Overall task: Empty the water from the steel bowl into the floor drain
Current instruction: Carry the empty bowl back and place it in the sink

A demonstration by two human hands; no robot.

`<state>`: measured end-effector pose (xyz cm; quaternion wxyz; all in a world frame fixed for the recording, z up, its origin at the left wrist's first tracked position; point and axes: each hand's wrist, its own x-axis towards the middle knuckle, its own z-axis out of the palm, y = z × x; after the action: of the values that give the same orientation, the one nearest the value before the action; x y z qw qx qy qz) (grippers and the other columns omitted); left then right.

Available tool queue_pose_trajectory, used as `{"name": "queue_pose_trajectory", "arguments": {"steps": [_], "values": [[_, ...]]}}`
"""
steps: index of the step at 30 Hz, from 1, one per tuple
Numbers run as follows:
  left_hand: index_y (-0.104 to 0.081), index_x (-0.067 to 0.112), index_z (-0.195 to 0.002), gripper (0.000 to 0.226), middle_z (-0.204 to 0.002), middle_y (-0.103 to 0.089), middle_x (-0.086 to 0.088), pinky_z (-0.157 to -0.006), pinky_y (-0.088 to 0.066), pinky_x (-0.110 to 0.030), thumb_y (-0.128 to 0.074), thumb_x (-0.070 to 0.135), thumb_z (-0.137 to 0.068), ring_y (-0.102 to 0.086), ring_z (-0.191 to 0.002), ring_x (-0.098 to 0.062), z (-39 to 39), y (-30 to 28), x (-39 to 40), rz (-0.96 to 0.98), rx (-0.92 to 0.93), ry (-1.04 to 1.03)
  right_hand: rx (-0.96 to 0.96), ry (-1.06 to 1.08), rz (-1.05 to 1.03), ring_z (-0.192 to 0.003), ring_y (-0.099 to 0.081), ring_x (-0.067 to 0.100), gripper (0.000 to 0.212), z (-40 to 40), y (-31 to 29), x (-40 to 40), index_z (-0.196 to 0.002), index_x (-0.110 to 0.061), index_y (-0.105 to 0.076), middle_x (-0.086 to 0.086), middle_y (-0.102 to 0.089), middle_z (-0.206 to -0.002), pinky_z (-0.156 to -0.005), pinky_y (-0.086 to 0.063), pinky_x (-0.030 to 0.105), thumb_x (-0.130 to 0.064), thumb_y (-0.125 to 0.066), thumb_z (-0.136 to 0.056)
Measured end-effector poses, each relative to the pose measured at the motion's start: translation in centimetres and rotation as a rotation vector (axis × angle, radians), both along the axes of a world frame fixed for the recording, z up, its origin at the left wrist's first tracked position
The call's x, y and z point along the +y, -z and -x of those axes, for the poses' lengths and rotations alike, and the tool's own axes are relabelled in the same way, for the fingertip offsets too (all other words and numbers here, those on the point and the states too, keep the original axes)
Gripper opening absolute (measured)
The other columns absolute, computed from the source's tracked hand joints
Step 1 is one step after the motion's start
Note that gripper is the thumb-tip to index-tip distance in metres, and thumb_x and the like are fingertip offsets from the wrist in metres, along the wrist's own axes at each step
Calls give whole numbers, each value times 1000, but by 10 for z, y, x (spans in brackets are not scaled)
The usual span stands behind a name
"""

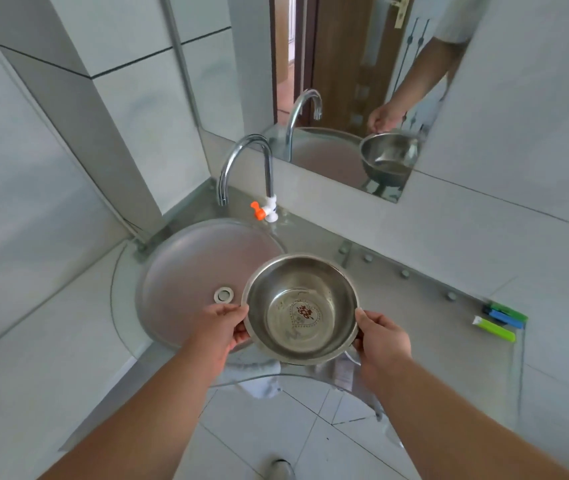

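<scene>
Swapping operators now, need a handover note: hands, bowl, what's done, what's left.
Left hand: grip on the left rim of the steel bowl.
Right hand: grip on the right rim.
Bowl: held roughly level, in the air, over the right edge of the sink and the glass counter; shallow water inside, it seems.
Floor drain: a round metal thing on the floor tiles may be it; cannot tell.
Done: bowl picked up.
Left: carry it to the drain, tip it out.

You are looking at a glass counter (pixel 414 306) carrying a round steel basin (pixel 186 271). A chrome tap (pixel 245 168) is standing behind it, and lighters (pixel 497 322) are lying at the right end.
</scene>
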<state>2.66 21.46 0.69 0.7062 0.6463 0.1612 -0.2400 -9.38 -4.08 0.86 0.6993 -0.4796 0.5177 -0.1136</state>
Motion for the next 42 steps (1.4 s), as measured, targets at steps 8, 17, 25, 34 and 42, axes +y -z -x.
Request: {"name": "queue_pose_trajectory", "arguments": {"steps": [8, 17, 25, 34, 42], "values": [[-72, -3, -96, 7, -70, -80, -12, -54, -63, -30, -76, 3, -97, -77, -60, -20, -76, 21, 77, -62, 64, -268, 96, -287, 136, -51, -63, 16, 13, -140, 21, 52, -81, -19, -81, -5, -73, -56, -67, -66, 39, -32, -84, -86], [-69, -3, -98, 5, -91, -75, -21, -52, -64, -32, -68, -7, -99, -74, -75, -27, -138, 52, 104, -141, 188, -378, 242, -484, 251, -85, -80, 35, 10, -238, 62, 83, -76, -20, -77, 8, -81, -82, -86, -67, 50, -22, -82, -84], [-66, 7, -73, 38, -54, -70, -8, -38, -57, -23, -56, -19, -98, -66, -66, -26, -171, 91, 102, -274, 198, -381, 360, -622, 324, -93, -79, 36, 18, -261, 94, 93, -75, -24, -70, 12, -82, -97, -92, -64, 50, -18, -80, -87], [-76, 14, -56, 50, -88, -76, -24, -89, -65, -56, -62, -16, -93, -73, -83, -37, -177, 128, 106, -385, 199, -286, 429, -678, 386, -93, -79, 39, 24, -264, 102, 95, -71, -25, -65, 15, -82, -98, -93, -63, 51, -18, -79, -88], [-68, 15, -75, 34, -84, -74, -20, -85, -65, -53, -67, -11, -96, -73, -81, -37, -174, 134, 105, -391, 221, -322, 519, -847, 505, -94, -78, 33, 10, -262, 88, 100, -85, -19, -77, 9, -82, -94, -92, -64, 41, -13, -69, -90]]}}
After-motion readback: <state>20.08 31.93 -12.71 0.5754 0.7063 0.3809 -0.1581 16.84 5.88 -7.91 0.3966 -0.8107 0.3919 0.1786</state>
